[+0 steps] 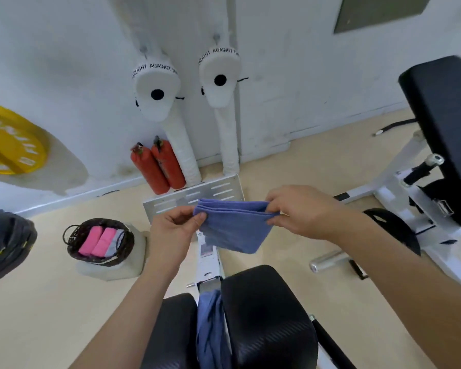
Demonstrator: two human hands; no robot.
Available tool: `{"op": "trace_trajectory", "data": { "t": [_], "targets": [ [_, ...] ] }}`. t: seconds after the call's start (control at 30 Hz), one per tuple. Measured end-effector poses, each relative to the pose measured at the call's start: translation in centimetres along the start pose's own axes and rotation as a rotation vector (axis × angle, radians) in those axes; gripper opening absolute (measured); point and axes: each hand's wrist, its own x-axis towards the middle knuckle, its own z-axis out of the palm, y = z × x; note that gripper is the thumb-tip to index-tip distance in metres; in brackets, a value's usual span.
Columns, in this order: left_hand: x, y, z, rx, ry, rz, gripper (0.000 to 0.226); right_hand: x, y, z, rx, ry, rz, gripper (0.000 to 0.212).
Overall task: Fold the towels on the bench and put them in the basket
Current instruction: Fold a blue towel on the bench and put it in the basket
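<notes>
I hold a folded blue towel [233, 227] in the air above the bench's front end. My left hand [175, 230] pinches its upper left corner and my right hand [301, 211] pinches its upper right corner; the rest hangs down in layers. A second blue towel [210, 334] lies crumpled in the gap between the black bench pads [266, 315]. The dark wicker basket [125, 246] stands on the floor to the left, on a pale block, and holds two folded pink towels [97, 241] and a grey one.
A white metal footplate [197, 195] sits just beyond the towel. Two red fire extinguishers [157, 166] and two white punch pads [157, 94] line the wall. A yellow weight plate [8, 142] is at far left, another bench [442, 123] at right.
</notes>
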Motion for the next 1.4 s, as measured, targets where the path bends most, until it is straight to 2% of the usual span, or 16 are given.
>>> {"op": "trace_trajectory", "data": {
  "t": [0.13,0.23,0.3,0.4,0.47,0.53,0.6,0.73,0.83,0.97,1.17,1.27,1.4],
  "targets": [
    [1.2,1.9,-0.5,0.035,0.061,0.095,0.02,1.2,0.3,-1.7,-0.086,0.262,-0.064,0.024],
    [0.6,1.8,-0.6,0.186,-0.01,0.175,0.041,0.5,0.7,-0.1,-0.105,0.339,-0.143,0.026],
    [-1.1,0.0,-0.9,0.317,-0.098,0.228,0.046,-1.1,0.8,2.4,-0.157,0.335,-0.193,0.028],
    [-5.6,-5.5,-1.2,0.539,-0.235,0.42,0.034,-5.0,0.6,8.2,-0.249,0.28,-0.244,0.021],
    [-9.4,-9.7,-0.9,0.661,-0.413,0.42,0.03,-8.1,0.2,12.3,-0.282,0.184,-0.291,0.01],
    [-12.6,-13.1,-0.3,0.748,-0.598,0.394,0.025,-10.8,-0.2,16.1,-0.258,0.07,-0.329,0.011],
    [-14.7,-15.3,0.4,0.78,-0.71,0.391,0.02,-12.5,-0.3,18.8,-0.255,0.014,-0.333,0.01],
    [-15.7,-16.4,1.2,0.791,-0.761,0.446,0.025,-14.2,-0.4,20.8,-0.256,0.039,-0.348,0.019],
    [-16.0,-16.0,1.5,0.804,-0.779,0.484,0.036,-15.0,-0.4,21.3,-0.201,0.11,-0.41,0.013],
    [-16.6,-16.5,1.4,0.818,-0.785,0.508,0.033,-15.6,-0.6,21.9,-0.1,0.139,-0.436,0.015],
    [-18.0,-16.9,1.5,0.914,-0.78,0.574,0.031,-16.0,-1.0,22.7,-0.113,0.042,-0.323,0.03],
    [-19.1,-17.2,2.0,0.924,-0.858,0.642,0.036,-17.1,-1.2,22.8,-0.142,0.031,-0.296,0.026],
    [-21.4,-17.9,3.3,0.98,-1.001,0.602,0.043,-19.1,-1.6,23.5,-0.156,-0.011,-0.221,0.025]
  ]
}}
